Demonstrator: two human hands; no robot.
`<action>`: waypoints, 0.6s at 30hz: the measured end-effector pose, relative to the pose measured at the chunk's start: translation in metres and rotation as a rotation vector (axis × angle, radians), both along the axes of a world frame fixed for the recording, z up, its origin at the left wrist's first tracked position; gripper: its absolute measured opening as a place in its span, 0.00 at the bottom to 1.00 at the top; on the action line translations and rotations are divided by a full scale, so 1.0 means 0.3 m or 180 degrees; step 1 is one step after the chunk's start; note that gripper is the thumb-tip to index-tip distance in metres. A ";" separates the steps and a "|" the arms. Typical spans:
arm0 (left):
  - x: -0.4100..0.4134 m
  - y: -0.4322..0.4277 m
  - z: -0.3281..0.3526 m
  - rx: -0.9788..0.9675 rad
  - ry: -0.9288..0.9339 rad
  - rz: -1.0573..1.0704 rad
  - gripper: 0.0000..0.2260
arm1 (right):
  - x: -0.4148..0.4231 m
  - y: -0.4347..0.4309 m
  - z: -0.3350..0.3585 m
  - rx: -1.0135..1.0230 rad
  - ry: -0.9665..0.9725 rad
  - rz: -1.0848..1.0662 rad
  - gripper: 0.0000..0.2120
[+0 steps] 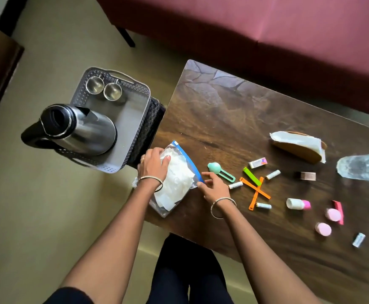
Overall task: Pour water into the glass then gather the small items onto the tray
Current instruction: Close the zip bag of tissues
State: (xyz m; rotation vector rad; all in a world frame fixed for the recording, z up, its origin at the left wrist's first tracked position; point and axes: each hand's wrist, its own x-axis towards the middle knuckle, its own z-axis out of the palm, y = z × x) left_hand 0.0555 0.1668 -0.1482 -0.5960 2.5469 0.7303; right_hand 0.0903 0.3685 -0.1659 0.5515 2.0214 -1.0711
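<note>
Far left: steel kettle [80, 128], lid opening uncovered, stands on the near end of the grey perforated tray [135, 110]. Two small steel cups [94, 84] sit side by side at the tray's far end. The tray rests on a dark woven stool [156, 115] just beside the wooden table [223, 119]. At the table's left edge lies a clear zip bag [177, 181] with white contents, partly overhanging the edge. Left hand [155, 165] grips the bag's far end, fingers curled over its edge, thumb on top. Right hand [214, 187] pinches the near end of the bag's blue zip strip between thumb and forefinger, other fingers loosely spread. Small items lie loose on the table to the right, none on the tray: teal scoop [219, 171], small white box [257, 162], green clip [252, 176] touching the crossed orange clips [256, 190], three short white tubes [235, 184] around them, white-and-pink bottle [297, 203] on its side, two pink round caps [333, 214], and a pink strip [338, 210] touching one cap. Brown napkin holder [297, 145] sits farther back, a tape roll [308, 175] near it. Far right: clear glass [362, 166], blurred; contents cannot be read.
</note>
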 end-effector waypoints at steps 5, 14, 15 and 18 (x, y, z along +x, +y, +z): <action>-0.096 -0.039 -0.119 0.0304 -0.0184 -0.0043 0.15 | -0.032 -0.071 -0.078 0.0243 0.0187 -0.0185 0.13; -0.108 -0.093 -0.090 0.1230 0.0082 0.0614 0.07 | -0.053 -0.021 0.083 0.0020 0.0738 -0.0487 0.09; -0.102 -0.096 -0.063 0.1599 0.0107 0.0722 0.08 | -0.059 -0.006 0.114 -0.0025 0.0851 -0.0445 0.10; -0.077 -0.108 0.056 0.2410 0.0220 0.0761 0.06 | -0.073 0.041 0.233 -0.0087 0.1132 -0.0324 0.12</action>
